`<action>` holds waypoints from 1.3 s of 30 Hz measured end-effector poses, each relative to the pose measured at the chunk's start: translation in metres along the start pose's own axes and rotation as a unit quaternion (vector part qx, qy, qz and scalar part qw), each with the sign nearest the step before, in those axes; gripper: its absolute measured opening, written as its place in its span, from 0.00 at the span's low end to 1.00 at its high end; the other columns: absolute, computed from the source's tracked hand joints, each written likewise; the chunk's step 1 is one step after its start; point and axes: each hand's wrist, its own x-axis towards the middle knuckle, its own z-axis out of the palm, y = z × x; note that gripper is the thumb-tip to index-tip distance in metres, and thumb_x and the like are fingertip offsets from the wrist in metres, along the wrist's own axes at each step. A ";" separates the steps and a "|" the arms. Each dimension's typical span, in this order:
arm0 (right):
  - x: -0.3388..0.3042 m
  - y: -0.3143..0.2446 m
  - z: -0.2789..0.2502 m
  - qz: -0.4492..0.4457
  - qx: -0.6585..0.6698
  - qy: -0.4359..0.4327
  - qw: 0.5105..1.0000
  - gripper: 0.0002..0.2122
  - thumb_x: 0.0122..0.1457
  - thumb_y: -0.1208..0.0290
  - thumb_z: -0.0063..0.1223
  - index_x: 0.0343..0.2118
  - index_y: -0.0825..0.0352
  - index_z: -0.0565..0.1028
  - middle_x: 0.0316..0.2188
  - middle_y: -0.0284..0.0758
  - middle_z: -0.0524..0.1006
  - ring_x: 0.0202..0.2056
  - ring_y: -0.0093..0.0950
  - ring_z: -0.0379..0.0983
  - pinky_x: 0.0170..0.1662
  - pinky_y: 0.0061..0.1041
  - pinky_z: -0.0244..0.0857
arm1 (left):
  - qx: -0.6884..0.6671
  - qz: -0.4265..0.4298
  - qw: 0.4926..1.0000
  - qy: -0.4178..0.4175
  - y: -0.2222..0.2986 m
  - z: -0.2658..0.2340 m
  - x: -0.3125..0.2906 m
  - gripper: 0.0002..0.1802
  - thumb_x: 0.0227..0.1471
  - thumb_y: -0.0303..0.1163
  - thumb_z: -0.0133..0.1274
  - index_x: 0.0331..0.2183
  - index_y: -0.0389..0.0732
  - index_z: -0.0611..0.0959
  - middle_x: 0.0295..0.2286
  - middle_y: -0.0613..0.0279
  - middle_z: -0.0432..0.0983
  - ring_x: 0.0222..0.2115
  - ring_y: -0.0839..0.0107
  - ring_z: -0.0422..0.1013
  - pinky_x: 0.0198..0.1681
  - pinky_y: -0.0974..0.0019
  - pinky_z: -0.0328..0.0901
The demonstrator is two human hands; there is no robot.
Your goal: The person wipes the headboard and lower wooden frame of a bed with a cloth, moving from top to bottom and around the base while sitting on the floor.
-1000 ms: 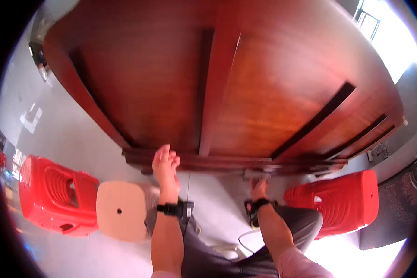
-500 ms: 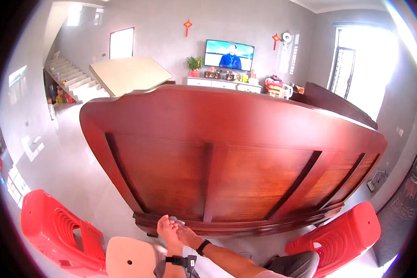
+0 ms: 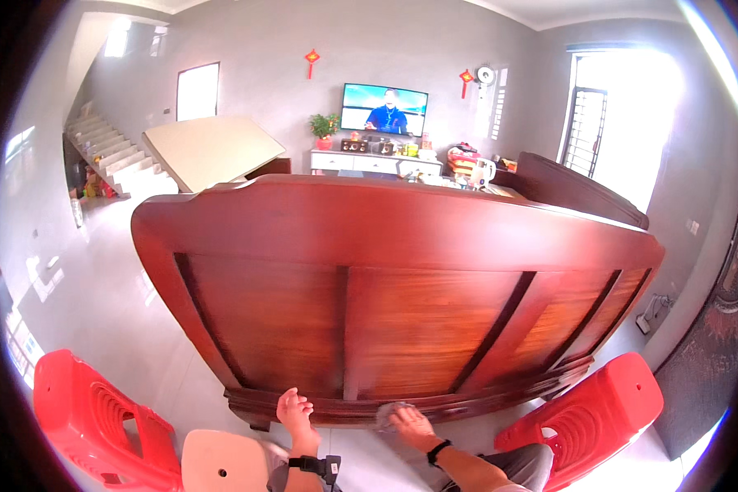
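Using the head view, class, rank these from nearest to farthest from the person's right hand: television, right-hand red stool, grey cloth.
1. Grey cloth: touching the right hand.
2. Right-hand red stool: to that hand's right.
3. Television: on the far wall.

The wooden backrest (image 3: 402,299) is reddish-brown with streaked grain, the cloth (image 3: 384,417) grey, the stool (image 3: 224,453) beige.

The left forearm (image 3: 303,482) rises almost straight from the lower edge, and the left hand (image 3: 294,407) is held up with its fingers loosely bent, tips turned toward the right. The right forearm (image 3: 473,472) slants in from the lower right, and the right hand (image 3: 412,426) reaches forward, back up, fingers stretched ahead, apart from the left hand
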 end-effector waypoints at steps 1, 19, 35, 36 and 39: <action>-0.016 0.016 -0.001 0.022 -0.013 -0.009 1.000 0.16 0.50 0.71 0.45 0.44 0.64 0.70 0.50 0.41 0.67 0.51 0.38 0.64 0.54 0.36 0.59 | 0.003 -0.002 1.000 -0.004 -0.001 0.002 -0.001 0.06 0.51 0.34 0.54 0.32 0.45 0.78 0.20 0.69 0.69 0.18 0.78 0.65 0.21 0.75 0.60; -0.211 0.184 0.086 0.470 -0.091 -0.052 0.876 0.14 0.48 0.66 0.53 0.38 0.66 0.73 0.36 0.45 0.74 0.39 0.44 0.70 0.41 0.42 0.66 | 0.059 -0.055 0.996 -0.039 -0.022 0.052 -0.025 0.09 0.50 0.35 0.58 0.35 0.47 0.78 0.22 0.73 0.67 0.23 0.82 0.63 0.26 0.76 0.61; 0.043 -0.181 0.184 0.279 0.775 -0.084 0.561 0.11 0.58 0.69 0.51 0.35 0.74 0.74 0.34 0.43 0.77 0.38 0.34 0.74 0.45 0.32 0.69 | 0.037 0.003 0.998 -0.053 0.017 0.020 -0.024 0.08 0.54 0.35 0.55 0.35 0.42 0.79 0.23 0.69 0.73 0.22 0.78 0.67 0.29 0.75 0.63; 0.059 -0.191 0.206 0.282 0.765 -0.077 0.574 0.11 0.58 0.70 0.50 0.36 0.74 0.74 0.36 0.43 0.77 0.39 0.34 0.74 0.46 0.32 0.69 | 0.044 0.005 0.997 -0.066 0.017 0.026 -0.025 0.09 0.54 0.34 0.54 0.36 0.42 0.78 0.24 0.69 0.72 0.23 0.78 0.67 0.31 0.75 0.62; 0.080 -0.190 0.244 0.284 0.729 0.014 0.623 0.08 0.59 0.76 0.45 0.37 0.75 0.72 0.40 0.43 0.74 0.43 0.34 0.71 0.50 0.33 0.68 | 0.051 -0.003 0.995 -0.083 0.016 0.031 -0.021 0.09 0.54 0.32 0.53 0.38 0.41 0.77 0.25 0.69 0.72 0.26 0.78 0.67 0.33 0.74 0.62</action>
